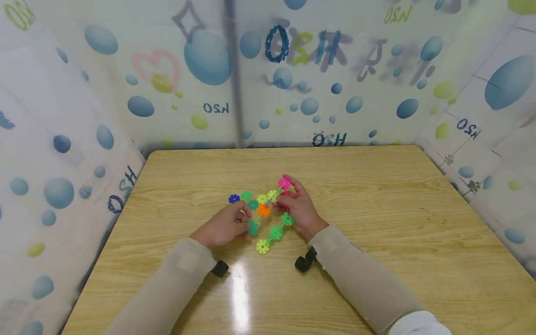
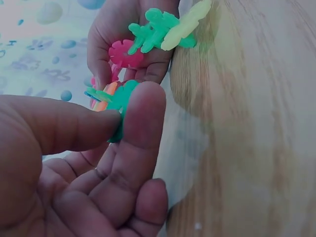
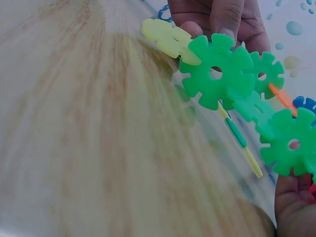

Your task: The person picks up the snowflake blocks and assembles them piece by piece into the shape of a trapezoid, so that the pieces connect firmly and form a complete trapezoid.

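Observation:
Slotted plastic snowflake discs are joined into a bent chain held up between both hands. My left hand (image 1: 226, 224) pinches a green snowflake disc (image 2: 118, 106) at one end between thumb and index finger. An orange disc (image 1: 263, 211) is joined beside it. My right hand (image 1: 304, 211) grips the chain around its pink discs (image 1: 284, 183), fingers curled; its exact hold is partly hidden. From there a branch with green discs (image 3: 216, 71) hangs down to a yellow disc (image 1: 262, 246) at its end.
Behind the left hand are a blue disc (image 1: 234, 199), a green disc (image 1: 246, 196) and a yellow disc (image 1: 262, 199); I cannot tell whether they join the chain. The wooden table (image 1: 398, 209) meets patterned walls at its back and sides. Small black devices (image 1: 303, 264) sit at both wrists.

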